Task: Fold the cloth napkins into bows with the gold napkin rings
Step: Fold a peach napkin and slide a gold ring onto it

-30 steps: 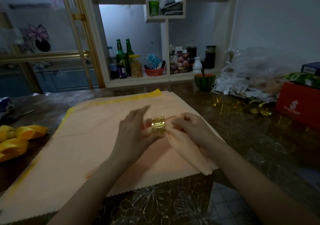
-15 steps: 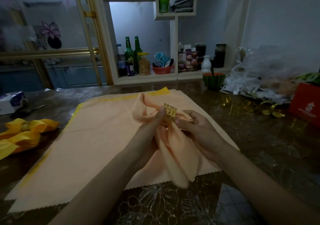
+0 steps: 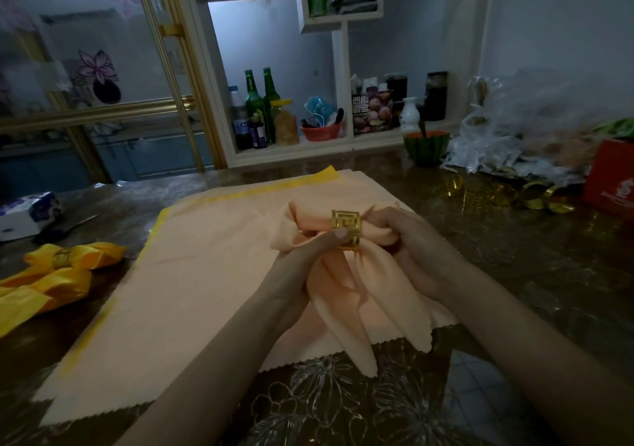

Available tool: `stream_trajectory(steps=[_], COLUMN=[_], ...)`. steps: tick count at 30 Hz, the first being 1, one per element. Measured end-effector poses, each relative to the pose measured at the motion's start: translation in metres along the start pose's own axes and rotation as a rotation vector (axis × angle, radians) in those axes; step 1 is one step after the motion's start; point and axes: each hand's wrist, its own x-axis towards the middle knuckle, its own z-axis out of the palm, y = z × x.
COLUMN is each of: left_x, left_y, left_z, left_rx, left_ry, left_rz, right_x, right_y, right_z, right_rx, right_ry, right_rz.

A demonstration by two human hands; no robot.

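The peach napkin wears a gold ring cut with an angular key pattern. The flat cloth is peach too, zigzag-edged, with yellow cloth showing along its borders. The finished bow is bright yellow. The surface is dark brown with pale flower outlines. The bowl is striped green like a watermelon.
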Motion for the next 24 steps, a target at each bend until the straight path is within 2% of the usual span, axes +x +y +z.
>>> stream_trajectory(steps=[5, 8, 15, 18, 22, 24], left_x=[0.002, 0.001, -0.002, 0.000, 0.003, 0.002], left_y=[-0.005, -0.003, 0.003, 0.006, 0.008, 0.007], left_z=[0.003, 0.003, 0.004, -0.003, -0.011, -0.009], left_rx=[-0.072, -0.001, 0.302, 0.353, 0.316, 0.336], left_ry=[-0.040, -0.042, -0.132, -0.169, -0.151, -0.185], left_rz=[-0.011, 0.001, 0.261, 0.359, 0.334, 0.290], right_x=[-0.002, -0.002, -0.003, -0.004, -0.003, 0.000], right_y=[-0.007, -0.010, -0.012, -0.015, -0.010, -0.003], right_z=[-0.003, -0.009, -0.010, -0.014, -0.014, -0.013], right_rx=[-0.047, 0.000, 0.147, 0.094, 0.065, -0.041], right_ry=[0.078, 0.135, 0.167, 0.087, -0.152, -0.135], right_rz=[0.041, 0.056, 0.105, 0.112, 0.151, 0.131])
